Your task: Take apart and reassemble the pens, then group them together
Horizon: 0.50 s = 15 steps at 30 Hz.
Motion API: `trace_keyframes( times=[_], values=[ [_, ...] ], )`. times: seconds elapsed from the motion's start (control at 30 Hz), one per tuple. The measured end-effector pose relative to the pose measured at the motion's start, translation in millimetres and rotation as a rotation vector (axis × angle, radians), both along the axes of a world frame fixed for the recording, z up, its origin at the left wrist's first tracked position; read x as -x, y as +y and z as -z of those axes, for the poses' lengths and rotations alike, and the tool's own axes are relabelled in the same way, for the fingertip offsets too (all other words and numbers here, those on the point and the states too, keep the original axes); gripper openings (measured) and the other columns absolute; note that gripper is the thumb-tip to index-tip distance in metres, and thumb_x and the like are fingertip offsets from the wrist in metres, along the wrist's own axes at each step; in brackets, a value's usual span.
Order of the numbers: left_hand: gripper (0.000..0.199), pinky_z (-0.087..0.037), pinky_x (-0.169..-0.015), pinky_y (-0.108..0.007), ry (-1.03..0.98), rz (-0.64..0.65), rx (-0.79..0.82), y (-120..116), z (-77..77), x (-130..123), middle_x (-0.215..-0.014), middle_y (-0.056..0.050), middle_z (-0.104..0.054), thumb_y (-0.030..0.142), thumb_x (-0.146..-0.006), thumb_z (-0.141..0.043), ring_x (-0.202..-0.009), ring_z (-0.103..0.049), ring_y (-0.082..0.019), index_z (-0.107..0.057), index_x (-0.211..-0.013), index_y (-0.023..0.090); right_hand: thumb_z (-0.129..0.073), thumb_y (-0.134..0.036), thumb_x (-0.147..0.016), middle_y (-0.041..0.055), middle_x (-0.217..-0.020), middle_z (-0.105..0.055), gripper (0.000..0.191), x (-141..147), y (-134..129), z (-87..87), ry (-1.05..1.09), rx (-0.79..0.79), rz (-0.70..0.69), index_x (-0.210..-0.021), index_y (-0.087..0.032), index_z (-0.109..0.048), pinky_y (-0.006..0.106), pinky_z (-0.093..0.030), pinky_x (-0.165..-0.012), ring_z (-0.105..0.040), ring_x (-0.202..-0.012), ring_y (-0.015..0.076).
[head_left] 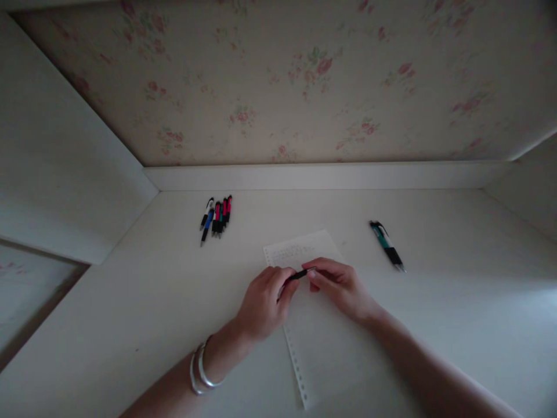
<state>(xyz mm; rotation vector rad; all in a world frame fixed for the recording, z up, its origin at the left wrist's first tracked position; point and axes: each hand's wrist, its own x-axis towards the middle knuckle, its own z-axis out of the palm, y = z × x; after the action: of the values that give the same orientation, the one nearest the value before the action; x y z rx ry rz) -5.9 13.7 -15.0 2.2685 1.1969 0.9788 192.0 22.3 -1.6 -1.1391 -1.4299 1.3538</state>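
Over a sheet of loose-leaf paper (322,348), my two hands meet on one pen (299,274). My left hand (266,299) is closed round the pen's body, which is mostly hidden in the fingers; a black grip part shows. Thumb and fingers of my right hand (342,287) pinch the pen's tip end. Faint handwriting covers the upper part of the paper, and punched holes run down its left edge.
Several pens (217,217) with pink, blue, green and white bodies lie grouped at the back left. To the right lie a green pen and a white pen (387,247) side by side. A white ledge (313,177) and floral wall (278,87) bound the white table's (152,290) back.
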Motion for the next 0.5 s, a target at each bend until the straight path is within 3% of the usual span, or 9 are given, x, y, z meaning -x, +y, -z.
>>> trace_keyframes(
  times=[0.17,0.33,0.5],
  values=[
    [0.012,-0.053,-0.073,-0.033,0.004,0.035,-0.026,0,2.3,1,-0.088,-0.006,-0.071,0.026,-0.099,-0.053,-0.08,-0.065,-0.02,-0.061,-0.105,0.019,-0.069,-0.041,-0.083,0.0008,-0.064,-0.063,0.024,-1,0,1.2,-0.071,0.012,0.029,-0.079,-0.017,-0.073,0.026,-0.045,-0.057,-0.056,-0.059,0.0133],
    [0.016,-0.054,-0.076,-0.033,-0.019,0.009,0.032,0,0.8,-1,-0.092,-0.007,-0.072,0.026,-0.099,-0.051,-0.084,-0.066,-0.02,-0.061,-0.11,0.019,-0.066,-0.043,-0.086,-0.0006,-0.066,-0.061,0.027,-1,1,2.2,-0.019,-0.012,0.041,-0.094,-0.019,-0.074,0.026,-0.045,-0.058,-0.056,-0.06,0.0133],
    [0.026,-0.052,-0.086,-0.039,0.037,-0.008,0.039,1,-2.9,-2,-0.105,-0.009,-0.073,0.027,-0.102,-0.043,-0.093,-0.067,-0.023,-0.06,-0.118,0.018,-0.065,-0.046,-0.088,-0.0018,-0.06,-0.059,0.031,-5,5,15.0,0.125,0.049,0.182,-0.102,-0.02,-0.074,0.026,-0.04,-0.058,-0.053,-0.058,0.0127]
  ],
)
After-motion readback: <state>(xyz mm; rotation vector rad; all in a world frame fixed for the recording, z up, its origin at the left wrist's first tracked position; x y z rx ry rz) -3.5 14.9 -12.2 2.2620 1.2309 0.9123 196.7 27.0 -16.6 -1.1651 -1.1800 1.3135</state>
